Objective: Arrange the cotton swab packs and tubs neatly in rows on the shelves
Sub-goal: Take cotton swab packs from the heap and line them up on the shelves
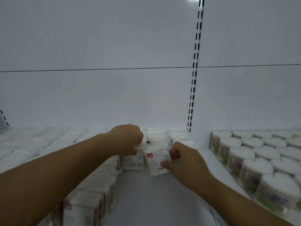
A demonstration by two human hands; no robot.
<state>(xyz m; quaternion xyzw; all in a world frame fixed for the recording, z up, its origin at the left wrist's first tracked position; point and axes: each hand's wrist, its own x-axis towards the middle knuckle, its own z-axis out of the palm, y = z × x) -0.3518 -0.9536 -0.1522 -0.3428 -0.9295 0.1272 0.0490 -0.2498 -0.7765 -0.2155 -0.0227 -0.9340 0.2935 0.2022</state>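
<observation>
Swab pack, crinkly plastic, is pinched by left hand, right hand.

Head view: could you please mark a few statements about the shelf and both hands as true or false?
1. The right hand pinches a pack with a red label. True.
2. The tubs stand left of the hands. False: they stand on the right.
3. The tubs have heart-shaped tops. True.
4. The left hand hangs open, away from the pack. False: its fingers are curled at the pack's top edge.
5. The shelf in front of the pack is filled with tubs. False: no tubs stand there and its grey surface shows.
</observation>
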